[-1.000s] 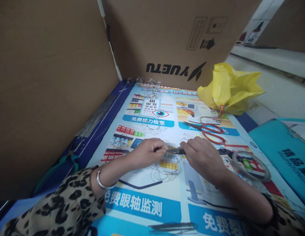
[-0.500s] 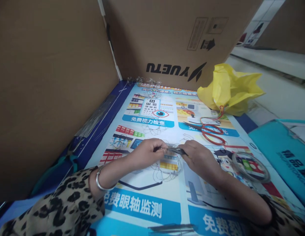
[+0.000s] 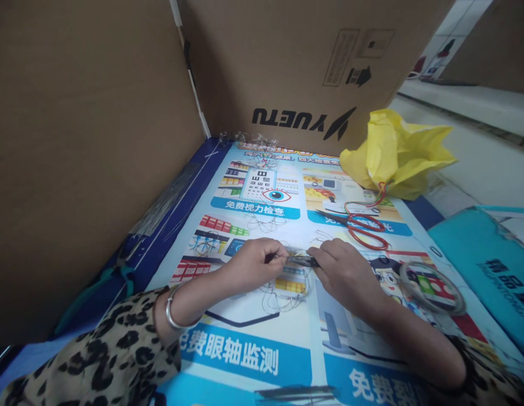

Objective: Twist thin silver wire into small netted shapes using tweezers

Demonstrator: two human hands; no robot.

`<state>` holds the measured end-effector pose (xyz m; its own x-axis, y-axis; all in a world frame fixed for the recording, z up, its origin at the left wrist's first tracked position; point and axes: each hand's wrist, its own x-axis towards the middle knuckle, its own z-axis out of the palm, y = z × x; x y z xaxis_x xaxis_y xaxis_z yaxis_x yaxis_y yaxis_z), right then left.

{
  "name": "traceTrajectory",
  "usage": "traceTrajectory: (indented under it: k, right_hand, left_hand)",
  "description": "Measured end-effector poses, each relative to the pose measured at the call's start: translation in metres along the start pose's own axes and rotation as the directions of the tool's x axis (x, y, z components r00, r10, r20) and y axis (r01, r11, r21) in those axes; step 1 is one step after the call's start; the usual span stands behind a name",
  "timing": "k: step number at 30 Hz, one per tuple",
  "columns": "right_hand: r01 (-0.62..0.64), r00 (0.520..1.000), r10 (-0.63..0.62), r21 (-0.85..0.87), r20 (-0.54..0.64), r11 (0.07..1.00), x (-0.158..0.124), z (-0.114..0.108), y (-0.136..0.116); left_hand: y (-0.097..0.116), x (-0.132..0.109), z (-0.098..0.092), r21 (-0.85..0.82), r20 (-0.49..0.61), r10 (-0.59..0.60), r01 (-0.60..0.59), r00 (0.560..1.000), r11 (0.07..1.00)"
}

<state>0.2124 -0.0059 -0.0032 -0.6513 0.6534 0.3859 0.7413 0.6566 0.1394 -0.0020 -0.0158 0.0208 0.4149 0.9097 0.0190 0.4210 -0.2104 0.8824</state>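
Over the printed poster, my left hand [image 3: 258, 264] is closed in a pinch on thin wire. The wire's coiled loops [image 3: 287, 299] hang below and between my hands. My right hand [image 3: 345, 277] is wrapped round a pair of pliers [image 3: 303, 260]; their handles are hidden in the palm. The plier jaws point left and meet the wire right beside my left fingertips. Whether the jaws are closed on it I cannot tell.
Red-handled scissors [image 3: 365, 225] lie beyond my right hand, near a yellow bag [image 3: 395, 155]. A wire coil [image 3: 433, 287] is at right, teal-handled pliers [image 3: 113, 276] at left. Cut wires [image 3: 298, 393] lie in front. Cardboard walls [image 3: 287, 62] stand at the left and back.
The plier jaws and my right hand have turned slightly. My left hand keeps its pinch in nearly the same place.
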Motion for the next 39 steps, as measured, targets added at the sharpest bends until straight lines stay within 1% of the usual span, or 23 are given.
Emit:
traceTrajectory:
  k: [5, 10, 14, 17, 22, 27, 32, 39]
  right_hand:
    - [-0.016, 1.0, 0.016, -0.071, -0.01, 0.997, -0.0002, -0.0042, -0.0039]
    - [-0.014, 1.0, 0.018, -0.156, 0.025, 0.988, 0.0017, -0.0089, -0.0051]
    - [-0.019, 0.998, 0.028, -0.17, 0.051, 0.985, 0.0011, -0.009, -0.0056]
    - [-0.018, 0.999, 0.026, -0.176, 0.044, 0.984, -0.0006, -0.0076, -0.0064]
    - [-0.02, 1.0, 0.023, -0.157, 0.02, 0.987, -0.0028, -0.005, -0.0071]
    - [-0.053, 0.997, 0.059, -0.117, 0.046, 0.992, -0.0044, -0.0037, -0.008]
    - [-0.094, 0.99, 0.097, -0.03, 0.099, 0.995, -0.0057, -0.0035, -0.0095]
    - [-0.067, 0.996, 0.07, -0.051, 0.051, 0.996, -0.003, -0.0056, -0.0046]
  left_hand:
    - [0.0006, -0.0006, 0.0014, 0.067, -0.06, 0.049, -0.045, 0.997, 0.997]
    - [-0.0006, -0.0003, 0.0035, 0.102, -0.102, 0.095, -0.085, 0.99, 0.991]
    - [-0.0009, -0.0003, 0.0042, 0.127, -0.126, 0.122, -0.105, 0.984, 0.986]
    - [-0.0016, -0.0002, 0.0044, 0.139, -0.129, 0.129, -0.111, 0.983, 0.984]
    - [-0.0024, -0.0004, 0.0044, 0.141, -0.114, 0.128, -0.111, 0.985, 0.984]
    - [-0.0002, -0.0006, 0.0022, 0.131, -0.077, 0.115, -0.104, 0.99, 0.986]
    - [0.0003, -0.0002, -0.0007, 0.115, -0.032, 0.069, -0.065, 0.997, 0.991]
    - [-0.0028, 0.0016, -0.0034, 0.026, 0.016, 0.016, -0.017, 1.0, 1.0]
